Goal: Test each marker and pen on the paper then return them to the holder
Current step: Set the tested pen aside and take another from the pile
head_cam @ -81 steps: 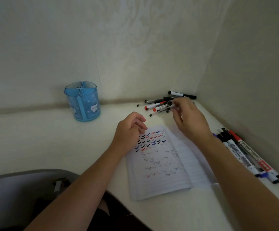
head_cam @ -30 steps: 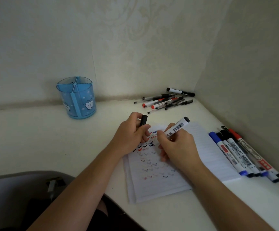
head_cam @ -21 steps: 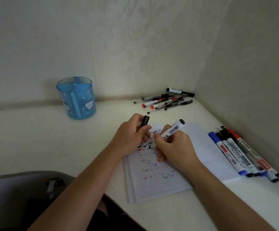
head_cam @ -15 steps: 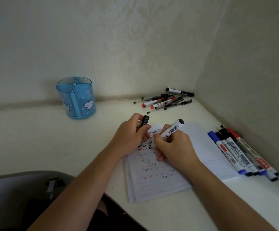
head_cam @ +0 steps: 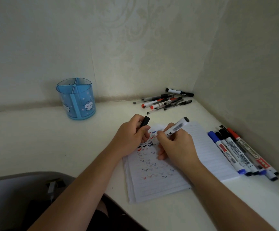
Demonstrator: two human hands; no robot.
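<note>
**Marker now down at the paper**

The right hand [head_cam: 177,144], earlier at the pens [head_cam: 165,102] beyond both hands, now grips one uncapped marker [head_cam: 177,128], tip down at the paper [head_cam: 152,180] beneath. The left hand [head_cam: 130,137] pinches its cap [head_cam: 145,121]. So testing continues. Five markers [head_cam: 235,152] lie right of the right hand. I count roughly eight pens, and one holder [head_cam: 76,104] stands far left.

Dim, flat, greenish light; soft focus, wide-angle edge bowing.

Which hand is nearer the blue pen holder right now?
Left. The left hand, pinching a black cap, is right of and in front of the holder; the right hand, gripping the marker on the paper, lies farther right.
</note>
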